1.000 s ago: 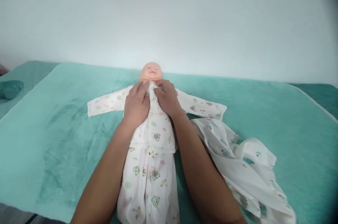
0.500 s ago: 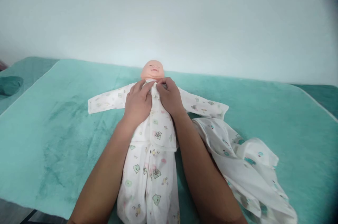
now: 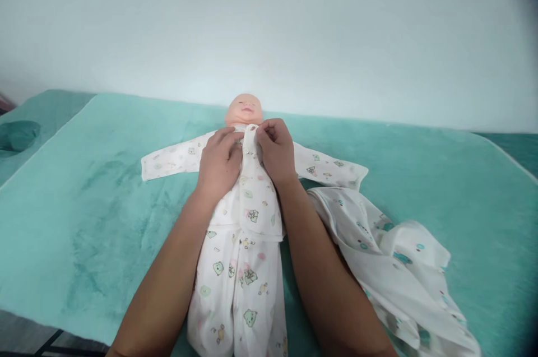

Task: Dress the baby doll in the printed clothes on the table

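Note:
A baby doll [image 3: 244,107] lies on its back, head toward the wall, in a white printed baby shirt [image 3: 256,200] and matching printed trousers [image 3: 235,290]. With thumb and fingers, my right hand [image 3: 278,149] pinches the front edge of the shirt close to the neck and holds that strip slightly raised. A buttonhole shows near the top of the strip. On the other side of the chest, my left hand [image 3: 221,161] is curled on the shirt, its thumb and forefinger gripping the cloth by the collar. The doll's hands are hidden inside the sleeves.
A crumpled white cloth [image 3: 399,267] with blue-green prints lies right of the doll, beside my right forearm. Under everything spreads a green plush cover [image 3: 105,205] over a table or bed with a hole [image 3: 19,135] at the left. A pale wall [image 3: 269,26] rises behind.
My right hand has lifted the shirt's front edge up and slightly right, baring the top of the strip. My left hand has stayed nearly in place.

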Motion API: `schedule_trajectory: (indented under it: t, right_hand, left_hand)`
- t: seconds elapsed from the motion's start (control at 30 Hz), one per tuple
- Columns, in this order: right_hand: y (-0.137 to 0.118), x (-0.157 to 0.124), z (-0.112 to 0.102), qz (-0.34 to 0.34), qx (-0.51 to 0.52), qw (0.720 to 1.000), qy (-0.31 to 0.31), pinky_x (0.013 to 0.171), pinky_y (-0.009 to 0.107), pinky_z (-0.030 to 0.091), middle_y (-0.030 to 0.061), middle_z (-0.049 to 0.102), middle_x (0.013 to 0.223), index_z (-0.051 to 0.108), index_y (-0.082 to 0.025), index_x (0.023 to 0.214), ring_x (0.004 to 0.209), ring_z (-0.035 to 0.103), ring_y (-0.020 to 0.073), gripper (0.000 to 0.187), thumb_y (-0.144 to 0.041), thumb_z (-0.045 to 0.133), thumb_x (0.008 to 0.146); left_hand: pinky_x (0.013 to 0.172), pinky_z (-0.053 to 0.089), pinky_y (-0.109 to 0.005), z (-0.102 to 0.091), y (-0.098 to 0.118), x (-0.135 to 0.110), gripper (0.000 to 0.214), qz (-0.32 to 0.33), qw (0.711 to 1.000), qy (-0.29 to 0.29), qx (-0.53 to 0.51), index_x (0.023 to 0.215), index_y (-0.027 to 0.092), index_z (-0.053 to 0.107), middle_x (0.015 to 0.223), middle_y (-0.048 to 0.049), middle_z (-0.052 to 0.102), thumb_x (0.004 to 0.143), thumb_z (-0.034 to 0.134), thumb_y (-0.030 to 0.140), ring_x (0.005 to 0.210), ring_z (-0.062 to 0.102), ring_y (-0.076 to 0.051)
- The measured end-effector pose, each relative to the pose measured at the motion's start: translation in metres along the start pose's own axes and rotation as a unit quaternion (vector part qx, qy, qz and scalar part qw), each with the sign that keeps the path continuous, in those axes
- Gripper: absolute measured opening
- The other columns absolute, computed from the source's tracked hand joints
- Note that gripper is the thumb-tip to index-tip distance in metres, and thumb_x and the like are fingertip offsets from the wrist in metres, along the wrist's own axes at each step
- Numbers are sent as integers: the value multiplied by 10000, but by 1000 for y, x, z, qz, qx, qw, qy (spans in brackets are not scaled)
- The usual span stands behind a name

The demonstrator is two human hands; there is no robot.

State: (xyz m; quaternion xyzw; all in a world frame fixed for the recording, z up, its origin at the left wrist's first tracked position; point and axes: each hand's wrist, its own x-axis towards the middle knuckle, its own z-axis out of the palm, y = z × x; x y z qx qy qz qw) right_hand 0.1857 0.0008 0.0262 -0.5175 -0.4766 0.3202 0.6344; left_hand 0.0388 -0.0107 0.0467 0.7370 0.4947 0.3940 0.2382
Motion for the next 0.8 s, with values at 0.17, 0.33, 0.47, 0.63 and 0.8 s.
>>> schedule_trajectory:
  t: [0.17,0.33,0.47,0.63,0.8]
  right_hand:
    - [-7,-4,-1,-33,-15,999,-26,694,265,419,-44,590,824,578,-236,909,726,513,114,79,-279,631,870]
    - [-11,-7,-3,-79,-10,996,-47,679,278,430,-29,599,835,630,-240,973,716,521,123,78,-277,608,908]
    - [-9,-7,-4,-101,6,993,-53,654,293,416,-32,554,766,631,-247,979,659,473,130,83,-298,573,950]
    - [-7,-6,-4,-115,41,991,-60,628,308,388,-30,503,724,624,-255,966,645,448,144,155,-409,617,959]
    - [-10,-7,-5,-116,64,988,-82,640,313,405,-21,531,741,629,-259,981,668,474,151,219,-476,640,958]
  left_hand:
    - [1197,418,-491,-4,1,-4,201,-11,998,-2,-69,1009,270,735,1414,-36,632,933,556,220,1370,556,-250]
    - [1237,379,-495,-11,1,-7,193,-5,996,-40,-82,1025,280,742,1481,-21,600,945,569,252,1427,510,-248]
    - [1236,379,-495,-14,-2,-10,170,11,996,-60,-70,1065,282,715,1535,-27,560,961,584,308,1464,474,-249]
    - [1223,382,-495,-12,0,-11,80,20,997,-48,-48,1001,275,674,1507,-27,580,954,619,309,1444,487,-242]
    - [1208,382,-482,-11,2,-10,45,27,999,-37,-27,949,261,633,1478,-32,596,939,651,301,1422,500,-235]
